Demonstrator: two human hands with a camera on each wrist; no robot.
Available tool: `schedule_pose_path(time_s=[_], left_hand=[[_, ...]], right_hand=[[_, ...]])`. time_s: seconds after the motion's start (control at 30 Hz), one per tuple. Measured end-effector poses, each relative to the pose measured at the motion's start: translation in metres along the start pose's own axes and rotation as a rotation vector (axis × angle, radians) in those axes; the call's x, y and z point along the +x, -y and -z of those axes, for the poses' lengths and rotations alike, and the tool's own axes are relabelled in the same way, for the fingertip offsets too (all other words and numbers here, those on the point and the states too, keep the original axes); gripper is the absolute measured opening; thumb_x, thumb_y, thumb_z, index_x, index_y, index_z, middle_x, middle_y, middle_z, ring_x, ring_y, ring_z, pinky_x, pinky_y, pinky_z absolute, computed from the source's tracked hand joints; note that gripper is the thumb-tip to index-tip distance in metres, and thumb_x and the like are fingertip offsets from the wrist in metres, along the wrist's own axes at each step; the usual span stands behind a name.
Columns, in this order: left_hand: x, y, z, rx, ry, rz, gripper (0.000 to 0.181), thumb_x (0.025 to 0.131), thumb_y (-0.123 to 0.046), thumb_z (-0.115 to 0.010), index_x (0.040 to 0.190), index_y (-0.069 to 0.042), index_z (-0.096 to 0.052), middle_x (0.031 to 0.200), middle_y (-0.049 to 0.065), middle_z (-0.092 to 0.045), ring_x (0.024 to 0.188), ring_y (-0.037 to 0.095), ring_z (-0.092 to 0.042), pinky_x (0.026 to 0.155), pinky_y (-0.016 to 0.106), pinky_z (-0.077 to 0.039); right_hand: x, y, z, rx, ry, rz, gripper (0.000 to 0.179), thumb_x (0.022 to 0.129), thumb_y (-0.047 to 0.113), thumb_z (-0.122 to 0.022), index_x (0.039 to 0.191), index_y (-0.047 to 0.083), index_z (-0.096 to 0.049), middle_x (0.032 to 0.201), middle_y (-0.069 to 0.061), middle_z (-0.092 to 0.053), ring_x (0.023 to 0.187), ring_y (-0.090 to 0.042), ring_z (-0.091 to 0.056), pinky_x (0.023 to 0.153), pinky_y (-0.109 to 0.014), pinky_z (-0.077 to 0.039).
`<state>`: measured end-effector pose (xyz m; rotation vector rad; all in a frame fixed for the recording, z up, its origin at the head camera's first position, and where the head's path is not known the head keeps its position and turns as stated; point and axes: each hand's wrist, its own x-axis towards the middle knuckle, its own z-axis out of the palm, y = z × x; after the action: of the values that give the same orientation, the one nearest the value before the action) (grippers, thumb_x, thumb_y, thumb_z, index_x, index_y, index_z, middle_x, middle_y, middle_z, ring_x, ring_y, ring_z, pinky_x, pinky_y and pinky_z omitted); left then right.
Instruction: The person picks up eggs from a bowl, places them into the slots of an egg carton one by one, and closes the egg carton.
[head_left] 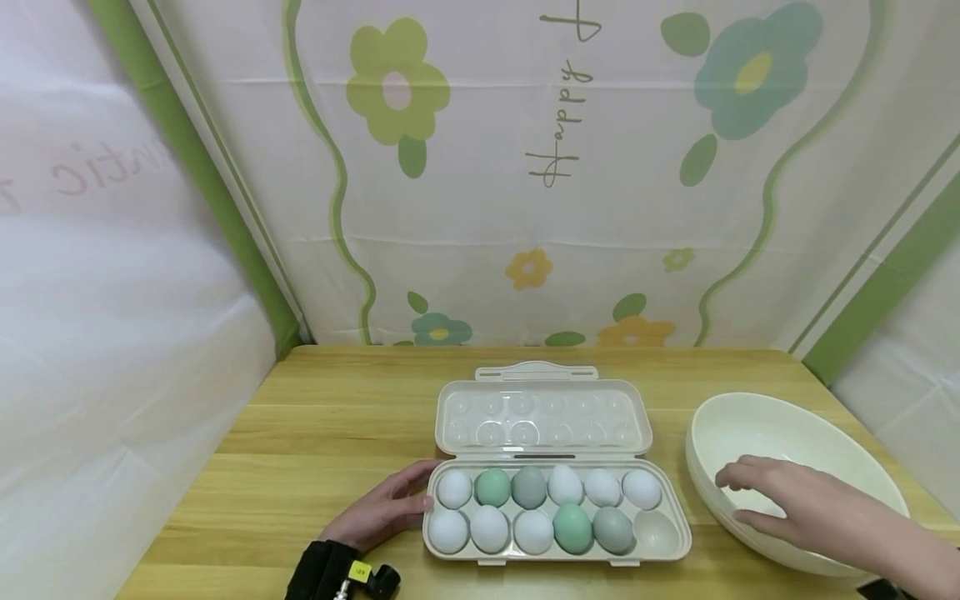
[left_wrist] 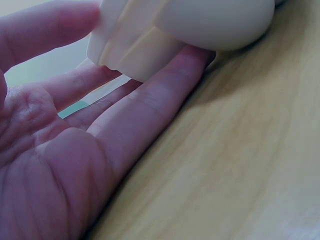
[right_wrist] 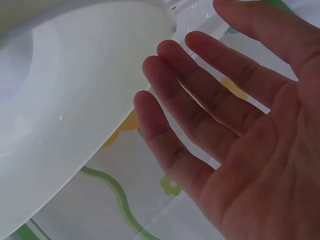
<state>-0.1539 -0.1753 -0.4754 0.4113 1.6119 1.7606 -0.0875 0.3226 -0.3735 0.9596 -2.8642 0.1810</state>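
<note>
An egg carton (head_left: pixel 678 540) lies on the table with its clear-bottomed lid (head_left: pixel 543 429) folded back. White eggs (head_left: pixel 534 532), green eggs (head_left: pixel 572 528) and grey-green eggs (head_left: pixel 529 487) sit in two rows; the front right cup (head_left: pixel 655 533) is bare. My left hand (head_left: pixel 384 510) grips the carton's left end, thumb at the rim; in the left wrist view a finger (left_wrist: pixel 155 100) reaches beneath the carton's underside (left_wrist: pixel 220 22). Over the near side of a large cream bowl (head_left: pixel 738 421) hovers my right hand (head_left: pixel 802 500), its fingers spread loosely and holding nothing.
The wooden table (head_left: pixel 330 417) ends at a printed flower curtain (head_left: pixel 465 208) behind. White cloth sides (head_left: pixel 135 333) close it in at left and right. The bowl stands a short gap to the right of the carton.
</note>
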Motion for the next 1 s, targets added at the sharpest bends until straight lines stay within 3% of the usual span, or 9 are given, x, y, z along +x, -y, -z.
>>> schedule_pose_path(time_s=[0.47, 0.67, 0.87, 1.0], left_hand=[[-0.002, 0.001, 0.001, 0.000, 0.001, -0.002, 0.049, 0.097, -0.015, -0.045, 0.142, -0.009, -0.029, 0.150, 0.025, -0.013, 0.125, 0.029, -0.037, 0.096, 0.042, -0.045], [-0.003, 0.001, 0.002, -0.004, 0.007, -0.009, 0.049, 0.097, -0.014, -0.045, 0.142, -0.007, -0.028, 0.151, 0.026, -0.011, 0.125, 0.029, -0.037, 0.096, 0.043, -0.045], [-0.003, 0.003, 0.003, -0.014, 0.007, -0.011, 0.049, 0.096, -0.012, -0.045, 0.142, -0.007, -0.028, 0.150, 0.027, -0.011, 0.125, 0.029, -0.037, 0.095, 0.042, -0.045], [-0.003, 0.003, 0.004, -0.015, 0.003, 0.002, 0.050, 0.096, -0.014, -0.045, 0.142, -0.007, -0.028, 0.150, 0.027, -0.012, 0.125, 0.030, -0.038, 0.095, 0.043, -0.045]], right_hand=[[-0.001, -0.023, 0.002, 0.068, 0.139, -0.046, 0.026, 0.074, 0.026, -0.073, 0.093, 0.021, -0.057, 0.088, 0.013, -0.060, 0.076, -0.008, -0.057, 0.054, -0.031, -0.047], [0.000, -0.035, 0.002, 0.093, 0.261, -0.130, 0.026, 0.075, 0.024, -0.072, 0.094, 0.014, -0.058, 0.085, 0.007, -0.060, 0.073, -0.013, -0.056, 0.054, -0.032, -0.045], [0.009, -0.048, -0.001, 0.181, 0.423, -0.305, 0.025, 0.077, 0.025, -0.070, 0.093, 0.010, -0.058, 0.080, -0.002, -0.059, 0.069, -0.018, -0.052, 0.056, -0.036, -0.044], [0.010, -0.056, -0.007, 0.212, 0.453, -0.345, 0.022, 0.078, 0.025, -0.069, 0.090, 0.010, -0.058, 0.072, 0.000, -0.054, 0.063, -0.015, -0.045, 0.054, -0.033, -0.039]])
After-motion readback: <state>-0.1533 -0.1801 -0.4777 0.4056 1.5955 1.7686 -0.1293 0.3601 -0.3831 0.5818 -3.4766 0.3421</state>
